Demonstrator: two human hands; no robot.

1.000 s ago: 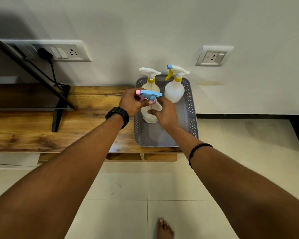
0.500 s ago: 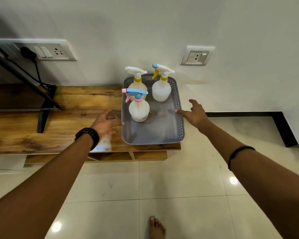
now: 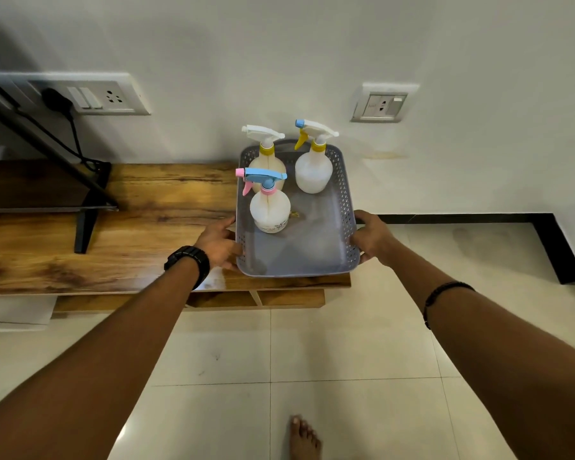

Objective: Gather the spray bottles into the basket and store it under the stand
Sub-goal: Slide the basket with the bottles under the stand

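Observation:
A grey perforated basket [image 3: 347, 207] sits on the right end of the wooden stand [image 3: 140, 227]. Three spray bottles stand upright inside it: one with a blue and pink head [image 3: 269, 210] nearest me, one with a white head and yellow collar [image 3: 267, 154] behind it, and one with a blue-tipped white head and yellow trigger [image 3: 313, 167] at the back right. My left hand [image 3: 218, 242] grips the basket's left wall and my right hand [image 3: 370, 235] grips its right wall.
A black stand leg [image 3: 85, 224] and a dark screen edge occupy the stand's left part. Open shelf compartments [image 3: 256, 297] show below the top. Wall sockets [image 3: 110, 97] and a plugged cable sit behind. My bare foot [image 3: 304, 438] rests on the tiled floor.
Both hands let go of the blue-and-pink bottle, now standing in the basket, swung apart, then closed onto the basket's left and right walls.

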